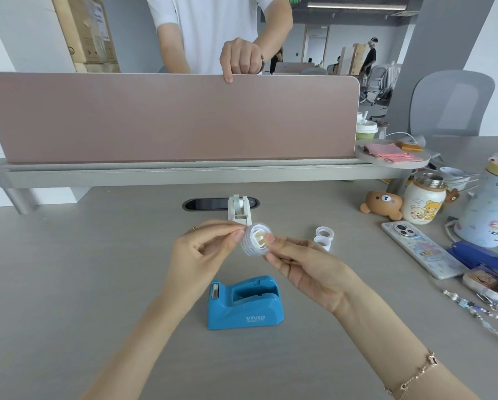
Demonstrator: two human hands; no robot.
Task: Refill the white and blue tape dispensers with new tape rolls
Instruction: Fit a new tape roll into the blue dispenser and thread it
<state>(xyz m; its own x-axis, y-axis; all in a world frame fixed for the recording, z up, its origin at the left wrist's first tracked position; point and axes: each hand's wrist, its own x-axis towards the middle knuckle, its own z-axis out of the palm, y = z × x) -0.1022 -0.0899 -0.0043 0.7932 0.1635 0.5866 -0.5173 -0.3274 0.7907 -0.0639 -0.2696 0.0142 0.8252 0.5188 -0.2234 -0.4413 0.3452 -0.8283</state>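
A tape roll [252, 246] with a white core piece in its middle hangs in the air between both hands. My left hand [204, 249] pinches its left edge with thumb and forefinger. My right hand [305, 268] pinches its right side. Below them the blue tape dispenser [244, 306] stands on the desk with its roll slot empty. The white tape dispenser [240, 210] stands farther back, just behind the roll. Two spare tape rolls [324, 237] lie to the right of my hands.
A pink desk partition [166, 116] runs across the back, with another person's hand resting on its top edge. At the right lie a phone [421, 248], a bear figure [382, 204], a printed bottle [425, 202], a blue stapler [484, 258] and a chain.
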